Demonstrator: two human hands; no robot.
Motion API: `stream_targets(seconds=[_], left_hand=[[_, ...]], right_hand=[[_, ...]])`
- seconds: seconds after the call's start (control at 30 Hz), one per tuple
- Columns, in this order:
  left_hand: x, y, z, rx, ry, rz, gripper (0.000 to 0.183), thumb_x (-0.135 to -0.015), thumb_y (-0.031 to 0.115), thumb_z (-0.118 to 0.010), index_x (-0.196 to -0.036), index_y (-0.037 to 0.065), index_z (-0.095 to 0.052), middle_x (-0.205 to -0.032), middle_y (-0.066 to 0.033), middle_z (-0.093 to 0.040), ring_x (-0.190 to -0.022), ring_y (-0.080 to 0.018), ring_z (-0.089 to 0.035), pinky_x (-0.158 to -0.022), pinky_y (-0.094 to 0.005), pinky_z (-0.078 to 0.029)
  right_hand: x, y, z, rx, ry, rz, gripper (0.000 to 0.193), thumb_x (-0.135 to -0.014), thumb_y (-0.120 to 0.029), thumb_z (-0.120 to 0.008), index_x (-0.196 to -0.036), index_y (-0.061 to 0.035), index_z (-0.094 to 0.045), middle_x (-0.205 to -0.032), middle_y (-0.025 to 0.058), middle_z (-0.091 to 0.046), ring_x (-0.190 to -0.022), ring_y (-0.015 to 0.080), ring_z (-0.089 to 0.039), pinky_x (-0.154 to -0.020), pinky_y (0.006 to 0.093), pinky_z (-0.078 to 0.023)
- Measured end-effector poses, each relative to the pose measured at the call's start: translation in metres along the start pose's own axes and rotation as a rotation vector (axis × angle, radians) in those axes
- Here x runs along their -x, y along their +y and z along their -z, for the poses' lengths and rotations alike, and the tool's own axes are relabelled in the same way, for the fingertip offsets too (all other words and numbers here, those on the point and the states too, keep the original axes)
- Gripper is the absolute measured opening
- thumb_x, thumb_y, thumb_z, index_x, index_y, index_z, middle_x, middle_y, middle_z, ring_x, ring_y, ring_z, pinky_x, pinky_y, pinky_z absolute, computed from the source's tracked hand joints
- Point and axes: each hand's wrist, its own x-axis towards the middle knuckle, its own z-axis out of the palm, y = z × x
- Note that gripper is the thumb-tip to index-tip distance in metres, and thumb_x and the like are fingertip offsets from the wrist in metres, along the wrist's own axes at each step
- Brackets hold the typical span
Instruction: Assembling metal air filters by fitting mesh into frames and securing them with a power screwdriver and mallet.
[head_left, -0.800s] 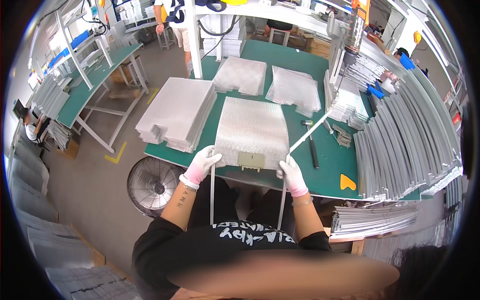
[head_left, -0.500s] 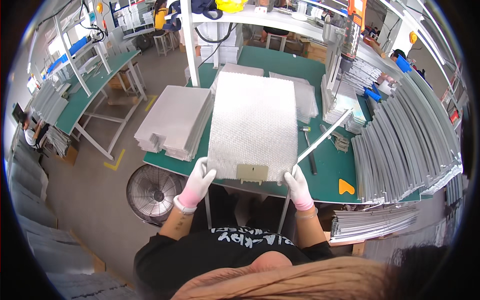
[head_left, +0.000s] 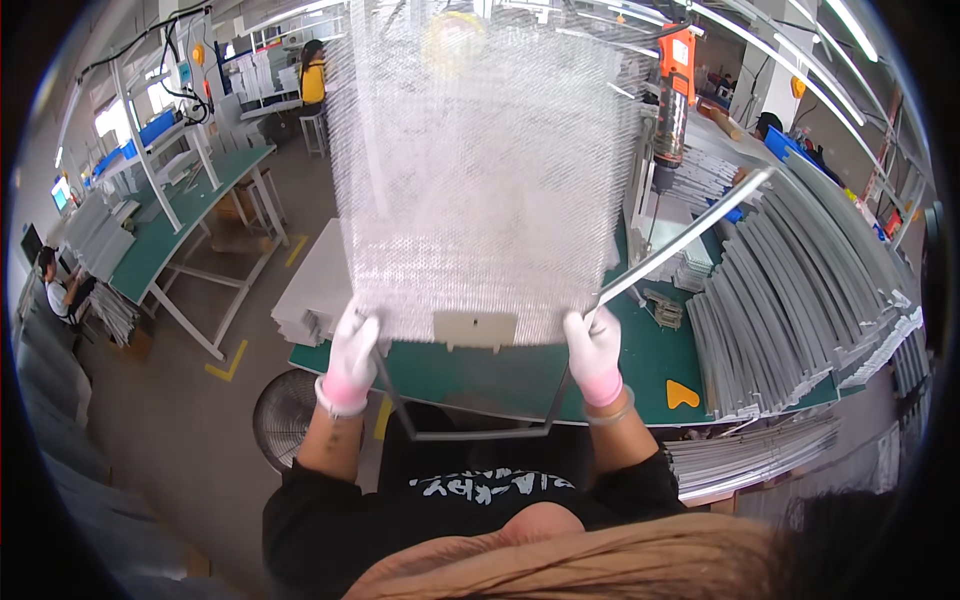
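A silvery, see-through mesh panel [head_left: 480, 200] is held up in front of me, tilted so that its far end rises over the bench. My left hand [head_left: 352, 355], white-gloved, pinches its near left corner. The near right corner is in my gloved right hand [head_left: 598, 350], which is closed too. A beige plate with small tabs [head_left: 474, 328] sits at the middle of the panel's near edge. Below the panel, a thin grey U-shaped metal frame [head_left: 480, 434] runs between both hands. From beside my right hand a metal strip [head_left: 690, 238] slants up to the right; whether it joins the frame, I cannot tell.
Stacked panels [head_left: 312, 285] lie at the left of the green bench [head_left: 640, 375]. A long row of grey metal strips [head_left: 800, 290] fills its right side, near an orange angled piece [head_left: 682, 394]. An electric screwdriver [head_left: 674, 100] hangs above. A floor fan [head_left: 285, 420] stands lower left.
Both hands have raised and tilted the mesh panel, so light shows through it and it covers more of the bench. The U-shaped frame beneath is now in plainer view.
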Motion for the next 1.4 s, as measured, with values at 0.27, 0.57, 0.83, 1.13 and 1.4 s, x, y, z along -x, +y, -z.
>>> stream_targets(seconds=[0.27,0.57,0.83,1.13,1.4], left_hand=[[-0.07,-0.056,-0.021,-0.167,0.002,0.018,0.025,-0.092,0.0,-0.065,-0.116,-0.006,-0.061,-0.104,-0.0044,-0.071,-0.089,-0.0073,-0.064,-0.08,-0.0238,-0.051],[-0.054,-0.077,-0.027,-0.21,0.03,-0.042,0.03,-0.091,0.001,-0.067,-0.12,-0.004,-0.06,-0.103,-0.0035,-0.07,-0.092,-0.009,-0.063,-0.081,-0.027,-0.052],[-0.012,-0.126,-0.001,-0.287,0.057,0.114,0.031,-0.089,0.004,-0.069,-0.118,-0.003,-0.061,-0.108,-0.0055,-0.069,-0.096,-0.0108,-0.064,-0.085,-0.0284,-0.052],[-0.026,-0.081,0.015,-0.52,-0.361,0.32,0.041,-0.085,0.005,-0.072,-0.124,-0.003,-0.061,-0.113,-0.0068,-0.069,-0.104,-0.0141,-0.064,-0.093,-0.0312,-0.051],[-0.05,-0.062,-0.02,-0.334,-0.036,0.096,0.034,-0.094,0.0,-0.06,-0.127,-0.006,-0.054,-0.12,-0.0054,-0.064,-0.108,-0.0117,-0.059,-0.096,-0.0294,-0.046]], right_hand=[[-0.036,0.032,0.007,0.257,0.349,0.175,0.04,-0.086,-0.009,-0.075,-0.068,-0.0073,-0.04,-0.057,-0.0023,-0.033,-0.054,0.008,-0.033,-0.048,0.0288,-0.031],[-0.027,0.053,0.038,0.282,0.156,0.109,0.026,-0.094,-0.011,-0.067,-0.076,-0.0034,-0.049,-0.068,-0.0005,-0.048,-0.064,0.0075,-0.04,-0.057,0.0275,-0.039],[0.015,0.103,0.028,0.123,0.102,0.009,0.025,-0.096,-0.008,-0.057,-0.118,0.0029,-0.059,-0.099,0.0062,-0.066,-0.084,0.0123,-0.06,-0.078,0.0288,-0.05],[0.0,0.077,0.071,0.17,-0.292,-0.022,0.032,-0.091,-0.003,-0.063,-0.122,0.0042,-0.059,-0.107,0.0081,-0.068,-0.099,0.0123,-0.063,-0.089,0.0288,-0.05],[-0.031,0.031,0.023,0.36,0.315,0.038,0.009,-0.092,-0.006,-0.063,-0.095,0.0005,-0.057,-0.061,-0.0089,-0.036,-0.056,0.0024,-0.032,-0.051,0.0219,-0.031]])
